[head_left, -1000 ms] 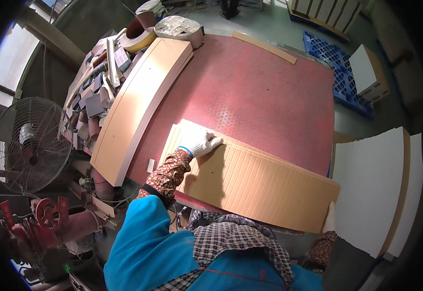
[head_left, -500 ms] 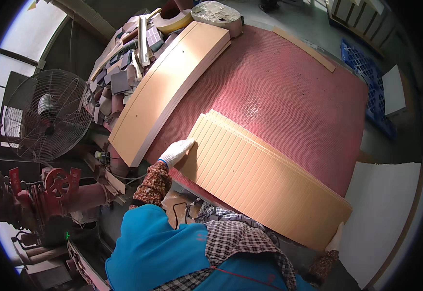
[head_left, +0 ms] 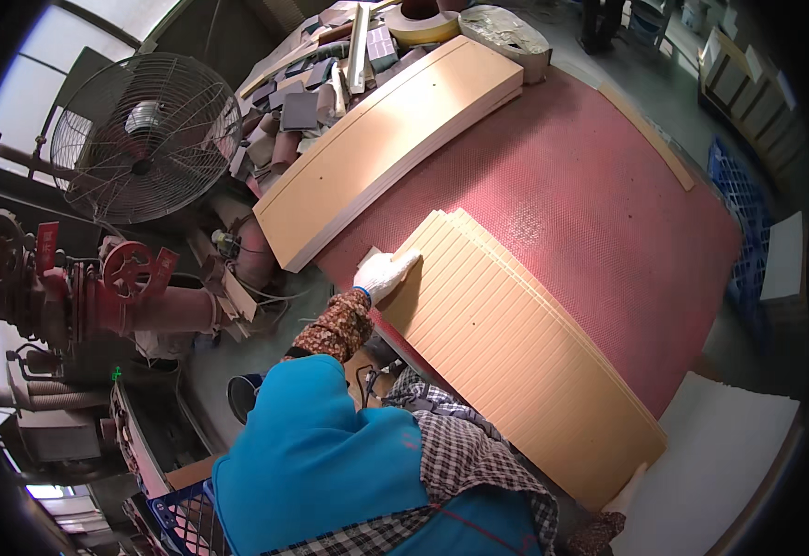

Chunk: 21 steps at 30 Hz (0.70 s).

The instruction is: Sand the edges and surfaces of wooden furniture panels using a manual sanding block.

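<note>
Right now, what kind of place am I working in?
Most likely a woodworking or panel workshop. A grooved board lies on a big red work table under your gloved left hand, with a plain board, offcut scraps and an industrial fan beside it.

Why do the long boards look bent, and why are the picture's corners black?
Head view: the fisheye lens bows straight edges, so the grooved panel under the gloved left hand and the plain board curve. The corners lie outside the lens circle. Daylight glares white by the fan at the left; the red table is evenly lit and sharp.
</note>
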### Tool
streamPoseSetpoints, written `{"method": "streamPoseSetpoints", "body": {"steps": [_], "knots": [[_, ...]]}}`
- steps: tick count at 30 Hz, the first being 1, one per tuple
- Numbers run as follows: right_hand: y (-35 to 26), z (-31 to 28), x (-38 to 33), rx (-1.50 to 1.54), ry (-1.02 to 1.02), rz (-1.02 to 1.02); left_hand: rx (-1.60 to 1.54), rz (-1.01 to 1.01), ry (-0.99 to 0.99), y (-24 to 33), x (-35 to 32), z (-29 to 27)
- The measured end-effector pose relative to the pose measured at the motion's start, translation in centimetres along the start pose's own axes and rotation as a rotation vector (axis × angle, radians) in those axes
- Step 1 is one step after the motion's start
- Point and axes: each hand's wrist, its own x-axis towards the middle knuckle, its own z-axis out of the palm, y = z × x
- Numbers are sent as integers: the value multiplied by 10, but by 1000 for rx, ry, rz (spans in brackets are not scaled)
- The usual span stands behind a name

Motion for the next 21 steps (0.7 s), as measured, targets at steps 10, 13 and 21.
{"method": "streamPoseSetpoints", "body": {"steps": [10,13,21], "knots": [[-21,9,28,-134,63,-43,-323,-56,48,-36,-30,12],[-16,-16,31,-346,178,-216,210,51,508,-31,-4,-12],[234,-38,-40,-448,1368,-560,613,109,127,-41,57,-33]]}}
